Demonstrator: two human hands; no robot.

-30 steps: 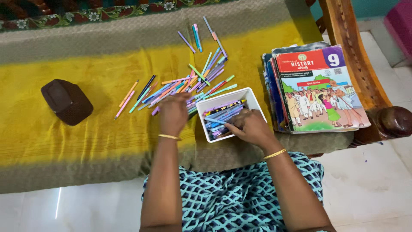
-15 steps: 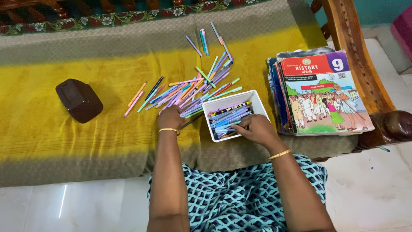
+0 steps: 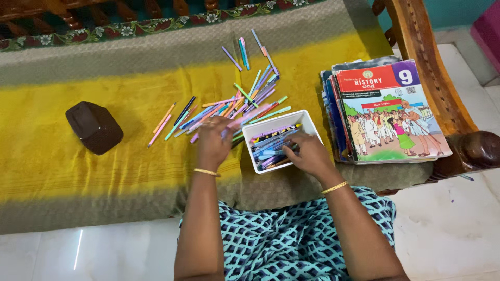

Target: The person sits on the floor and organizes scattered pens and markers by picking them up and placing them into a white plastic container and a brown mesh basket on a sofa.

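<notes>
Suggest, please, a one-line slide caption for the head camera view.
Left hand gathers scattered pens on a yellow cloth; right hand rests in the white pen box.

White rectangular box [image 3: 311,126], open top, centre of frame, slightly rotated, sitting on yellow cloth near its lower edge. Packed with pens lying flat, mostly lengthwise along box: blue, purple, pink, one dark. Loose pens [image 3: 237,106] scattered just upper left of box, fanned in a dense heap, pastel pink, purple, green, blue, orange, one black. A few strays further up, centre top of frame, well apart from heap. Two pink ones lie alone at heap's left edge, tilted. Several heap pens touching box's upper-left rim.
</notes>
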